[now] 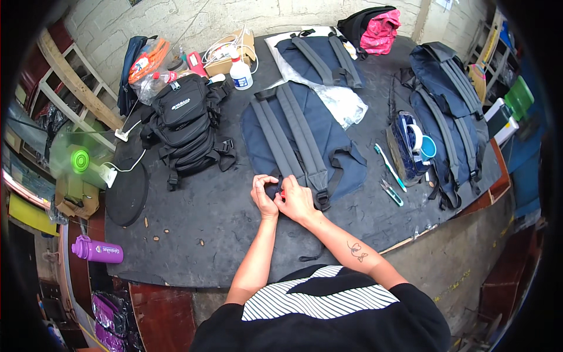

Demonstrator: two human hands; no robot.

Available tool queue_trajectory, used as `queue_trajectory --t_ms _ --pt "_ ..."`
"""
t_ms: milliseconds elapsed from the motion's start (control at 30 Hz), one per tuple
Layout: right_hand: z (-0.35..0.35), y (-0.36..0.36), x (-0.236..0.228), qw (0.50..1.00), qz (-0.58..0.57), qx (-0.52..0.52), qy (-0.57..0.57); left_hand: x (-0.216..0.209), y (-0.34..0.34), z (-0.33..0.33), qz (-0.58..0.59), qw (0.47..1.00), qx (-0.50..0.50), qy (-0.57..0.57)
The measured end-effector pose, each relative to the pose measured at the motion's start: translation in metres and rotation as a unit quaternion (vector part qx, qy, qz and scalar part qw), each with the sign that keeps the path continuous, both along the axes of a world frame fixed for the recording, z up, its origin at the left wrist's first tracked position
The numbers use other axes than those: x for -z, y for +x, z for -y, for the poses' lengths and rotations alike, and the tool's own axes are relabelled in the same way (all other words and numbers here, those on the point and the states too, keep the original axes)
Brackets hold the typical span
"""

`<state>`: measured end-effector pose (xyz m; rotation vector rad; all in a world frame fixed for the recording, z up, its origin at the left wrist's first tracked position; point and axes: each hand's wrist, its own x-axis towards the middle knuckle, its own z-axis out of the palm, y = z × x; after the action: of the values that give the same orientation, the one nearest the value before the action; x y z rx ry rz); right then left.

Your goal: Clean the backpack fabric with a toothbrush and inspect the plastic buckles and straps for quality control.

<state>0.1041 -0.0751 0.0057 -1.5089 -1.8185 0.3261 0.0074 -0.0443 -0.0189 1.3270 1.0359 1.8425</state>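
- My black shirt [334, 331] with white striped panels is nearest the camera, at the lower edge.
- My right grip [299, 202] is closed on a small red item [282, 193], just beyond the near edge of the bench [193, 220].
- My left grip [265, 196] curls around a dark piece [272, 189]; I cannot tell whether it clamps it.
- The navy panel [326, 132] with grey padded straps [306, 139] lies directly beyond both grips.
- Thread snips [391, 193] and a toothbrush [390, 166] lie to its right.

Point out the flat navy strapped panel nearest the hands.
The centre panel: left hand and right hand are at its near edge; the far panel lies beyond.
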Motion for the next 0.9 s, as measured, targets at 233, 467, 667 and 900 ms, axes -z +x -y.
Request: queue_trajectory --t_ms 233,467,667,900 --pt "0.0029 0.0029 -0.0046 1.0 -0.012 -0.024 0.002 -0.0008 -0.0003 0.0 0.0 1.0 0.001 -0.004" --pt "0.001 0.0024 -0.0047 1.0 -0.012 -0.023 0.0 0.0006 0.0004 0.0011 0.003 1.0 0.006 -0.006" --pt "-0.0008 0.0012 0.0025 1.0 -0.014 -0.016 0.002 0.0004 -0.0002 0.0013 0.01 1.0 0.012 -0.006" --pt "-0.0026 -0.0017 0.0013 1.0 0.006 -0.002 -0.015 0.0024 -0.0012 0.0001 0.01 1.0 0.007 -0.004"
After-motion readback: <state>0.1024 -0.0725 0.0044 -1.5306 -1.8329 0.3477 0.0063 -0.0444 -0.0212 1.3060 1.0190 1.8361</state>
